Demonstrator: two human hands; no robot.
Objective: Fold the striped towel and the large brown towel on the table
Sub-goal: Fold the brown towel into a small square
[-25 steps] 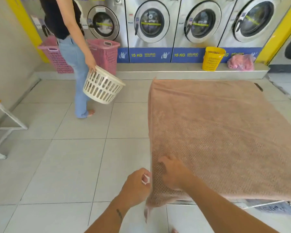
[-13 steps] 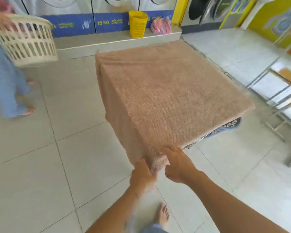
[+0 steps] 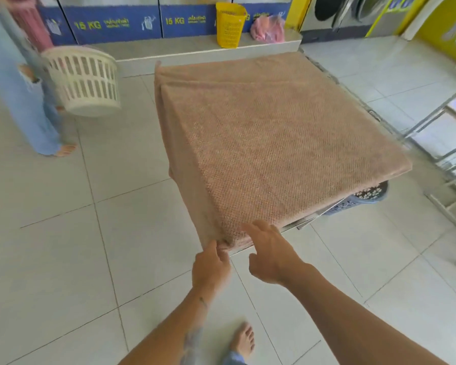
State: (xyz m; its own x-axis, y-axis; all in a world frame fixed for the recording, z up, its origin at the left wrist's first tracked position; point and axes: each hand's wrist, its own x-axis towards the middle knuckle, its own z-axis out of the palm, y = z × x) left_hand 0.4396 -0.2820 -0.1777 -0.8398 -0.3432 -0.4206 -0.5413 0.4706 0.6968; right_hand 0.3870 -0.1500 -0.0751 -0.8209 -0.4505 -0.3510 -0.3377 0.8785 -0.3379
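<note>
The large brown towel point(image 3: 274, 138) lies spread over the whole table top, and its left side hangs down over the table's edge. At the near corner my left hand point(image 3: 211, 267) pinches the towel's hanging corner between thumb and fingers. My right hand point(image 3: 271, 251) hovers just beside that corner with fingers spread, fingertips touching or nearly touching the cloth. No striped towel shows in this view. The table itself is hidden under the towel except a thin metal rim point(image 3: 304, 222) near my right hand.
A person in jeans point(image 3: 24, 101) stands at the left holding a cream laundry basket point(image 3: 83, 80). A yellow basket point(image 3: 231, 25) and a pink bag point(image 3: 269, 29) sit on the step below the washers. A dark basket point(image 3: 363, 196) lies under the table; metal frames point(image 3: 442, 143) stand right.
My view has swung down and to the right. My right hand has let go of the corner and opened; my left hand still pinches it. The person with the cream basket has stepped closer.
</note>
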